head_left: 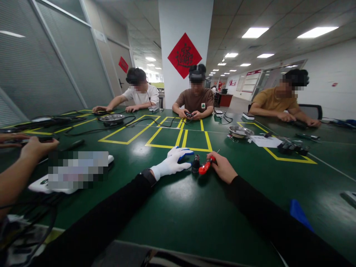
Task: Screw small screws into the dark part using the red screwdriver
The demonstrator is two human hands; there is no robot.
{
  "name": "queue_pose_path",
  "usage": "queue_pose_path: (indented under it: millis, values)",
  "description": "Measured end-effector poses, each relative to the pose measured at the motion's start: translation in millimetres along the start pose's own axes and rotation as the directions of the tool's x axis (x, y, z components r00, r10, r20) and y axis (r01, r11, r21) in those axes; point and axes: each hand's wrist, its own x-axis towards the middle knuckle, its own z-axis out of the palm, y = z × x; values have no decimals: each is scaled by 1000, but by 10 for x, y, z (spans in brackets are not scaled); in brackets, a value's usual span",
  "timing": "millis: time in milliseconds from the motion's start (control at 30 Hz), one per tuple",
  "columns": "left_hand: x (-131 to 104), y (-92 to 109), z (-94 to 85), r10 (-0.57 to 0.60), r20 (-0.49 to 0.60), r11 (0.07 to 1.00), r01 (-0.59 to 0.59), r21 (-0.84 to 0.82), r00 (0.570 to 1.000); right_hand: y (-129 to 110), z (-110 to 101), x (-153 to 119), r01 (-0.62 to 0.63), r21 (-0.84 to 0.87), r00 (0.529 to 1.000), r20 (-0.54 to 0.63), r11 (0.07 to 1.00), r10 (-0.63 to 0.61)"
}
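My left hand (pixel 172 163) wears a white knit glove with blue fingertips. Its fingers are stretched out and apart beside a small black part with a silver threaded top (pixel 195 164), which stands upright on the green table (pixel 180 218). Whether a fingertip touches that part I cannot tell. My bare right hand (pixel 223 167) grips a screwdriver with a red handle (pixel 204 168) just right of the black part. The handle end points toward the part, and a thin metal shaft shows above my fingers.
Yellow tape (pixel 158 146) marks rectangles on the table. Metal bowls (pixel 240 131), a white paper (pixel 265 141) and several black parts (pixel 293 147) lie farther off. A white device (pixel 75 172) and a co-worker's hands (pixel 37 148) are at left. Several people sit opposite. Blue cloth (pixel 300 215) lies right.
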Motion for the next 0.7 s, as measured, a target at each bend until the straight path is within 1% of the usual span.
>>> queue_pose_path:
  millis: [67, 100, 133, 167, 200, 267, 333, 367, 400, 467, 567, 700]
  values:
    - [-9, 33, -16, 40, 56, 999, -42, 26, 998, -4, 42, 12, -46, 147, 989, -135, 988, 66]
    - [-11, 41, -18, 44, 66, 998, -47, 42, 997, -18, 56, 22, -60, 255, 971, -210, 965, 115]
    - [-11, 43, -15, 46, 66, 997, -50, 59, 997, -39, 65, 33, -67, 386, 943, -277, 920, 184]
    - [-10, 42, -10, 49, 60, 996, -54, 75, 997, -64, 69, 44, -66, 518, 912, -315, 853, 261]
    - [-10, 40, -3, 55, 49, 994, -59, 90, 997, -90, 67, 53, -65, 634, 887, -318, 771, 336]
    - [-13, 36, 8, 73, 22, 990, -75, 117, 997, -131, 52, 61, -93, 796, 864, -234, 598, 447]
    - [-20, 43, 13, 91, -18, 986, -87, 142, 996, -143, 33, 57, -142, 874, 847, -135, 465, 514]
    - [-25, 51, 13, 94, -46, 984, -86, 154, 995, -138, 27, 53, -159, 890, 835, -109, 427, 539]
    - [-30, 62, 12, 93, -76, 983, -80, 164, 993, -128, 24, 49, -167, 895, 824, -104, 414, 558]
    - [-36, 86, 10, 78, -145, 983, -52, 177, 986, -99, 28, 46, -167, 882, 809, -133, 440, 573]
    - [-34, 111, 17, 36, -242, 987, 4, 162, 970, -63, 51, 60, -169, 848, 820, -162, 503, 549]
    - [-9, 88, 47, -62, -312, 988, 102, 115, 948, -42, 86, 111, -189, 815, 833, -162, 548, 529]
